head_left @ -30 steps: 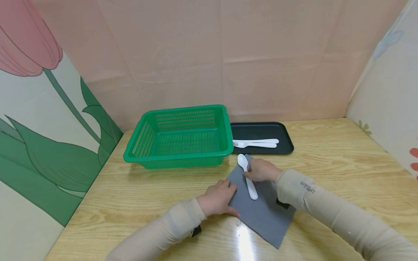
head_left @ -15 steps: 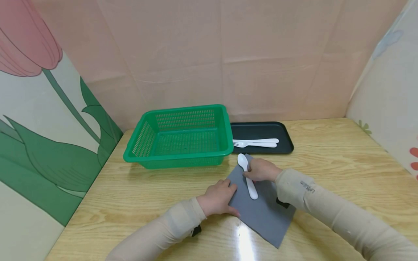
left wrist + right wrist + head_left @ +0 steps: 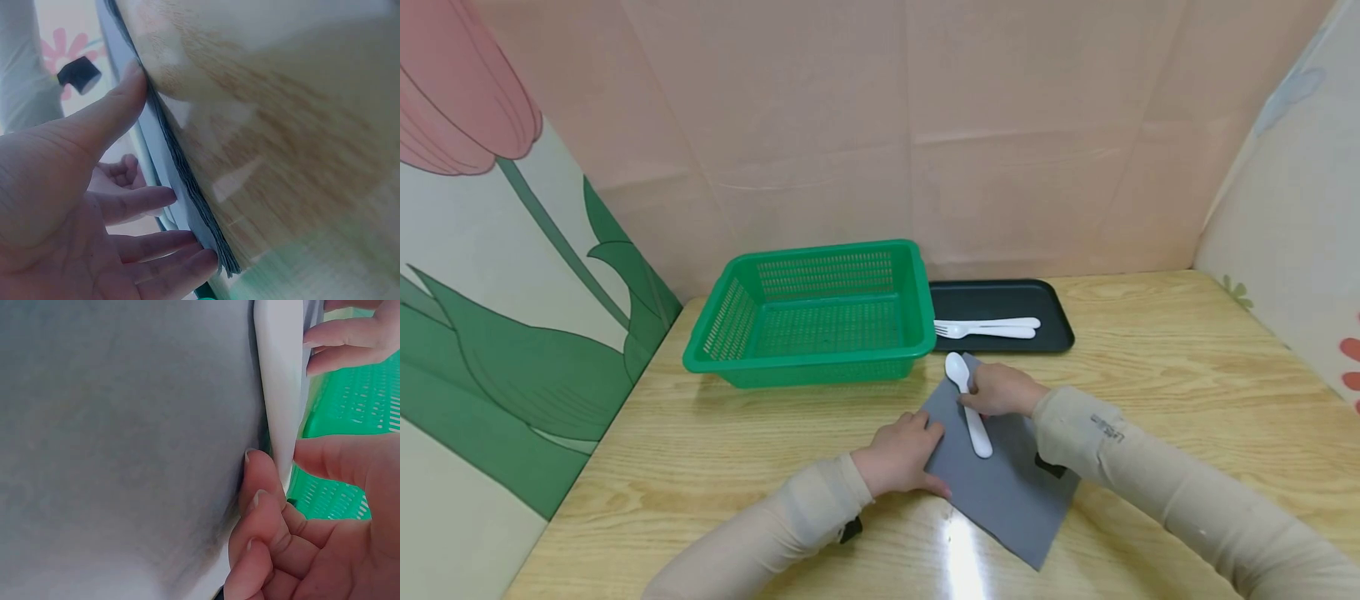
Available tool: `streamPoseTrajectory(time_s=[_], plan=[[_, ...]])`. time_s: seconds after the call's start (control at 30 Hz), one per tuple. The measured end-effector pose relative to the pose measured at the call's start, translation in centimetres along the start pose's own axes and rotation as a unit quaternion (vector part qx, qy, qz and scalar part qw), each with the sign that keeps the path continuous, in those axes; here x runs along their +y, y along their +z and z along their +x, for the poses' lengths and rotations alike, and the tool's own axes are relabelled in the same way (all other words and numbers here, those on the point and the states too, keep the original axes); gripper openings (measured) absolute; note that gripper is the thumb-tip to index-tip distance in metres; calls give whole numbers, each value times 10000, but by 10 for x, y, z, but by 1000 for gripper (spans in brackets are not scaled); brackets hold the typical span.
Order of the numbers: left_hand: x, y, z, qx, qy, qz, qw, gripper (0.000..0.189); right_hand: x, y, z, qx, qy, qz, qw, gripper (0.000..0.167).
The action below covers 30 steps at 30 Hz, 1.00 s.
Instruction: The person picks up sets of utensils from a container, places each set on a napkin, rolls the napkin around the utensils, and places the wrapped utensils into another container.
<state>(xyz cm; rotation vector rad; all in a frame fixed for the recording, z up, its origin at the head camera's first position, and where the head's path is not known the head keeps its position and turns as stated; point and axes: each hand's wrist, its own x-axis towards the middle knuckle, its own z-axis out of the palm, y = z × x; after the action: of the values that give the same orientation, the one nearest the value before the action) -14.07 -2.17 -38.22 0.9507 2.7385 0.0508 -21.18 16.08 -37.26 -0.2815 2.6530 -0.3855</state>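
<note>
Toward the front of the wood-grain counter (image 3: 1187, 358), a gray cloth (image 3: 1022, 508) lies turned at a slant, its layered edge showing in the left wrist view. Over it sits a white spoon (image 3: 977, 432), its bowl pointing away from the person at the cloth's far corner and its handle running back toward the middle. The right hand (image 3: 1002, 390) pinches the spoon just below the bowl, thumb on one side and curled fingers on the other. The left hand (image 3: 897, 457) rests along the cloth's left edge, its fingers spread and only lightly bent, tips and thumb touching the cloth, with the thumb well apart from the rest. Beyond the hands stands a green basket (image 3: 820, 364) with slotted walls; its right rim hides the left end of a black tray (image 3: 992, 295). On that tray a white fork (image 3: 1000, 332) lies beside another white utensil (image 3: 1000, 322), whose far end is hidden by the basket. Both arms wear beige sleeves (image 3: 1195, 500).
</note>
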Motion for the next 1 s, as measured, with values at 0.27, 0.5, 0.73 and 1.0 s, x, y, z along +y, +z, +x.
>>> streamPoseTrajectory(time_s=[0.27,0.5,0.73,1.0], plan=[[0,0,1,-56,-47,-4,10000,76,0,-1,0,-16,-28,42,10000,26],[1,1,2,-86,-98,26,9999,76,4,-2,2,13,-36,27,10000,30],[1,0,1,-45,-95,34,9999,76,7,-5,4,89,-58,28,9999,33],[1,2,1,75,-33,101,9999,72,7,-11,0,195,5,47,9998,25]])
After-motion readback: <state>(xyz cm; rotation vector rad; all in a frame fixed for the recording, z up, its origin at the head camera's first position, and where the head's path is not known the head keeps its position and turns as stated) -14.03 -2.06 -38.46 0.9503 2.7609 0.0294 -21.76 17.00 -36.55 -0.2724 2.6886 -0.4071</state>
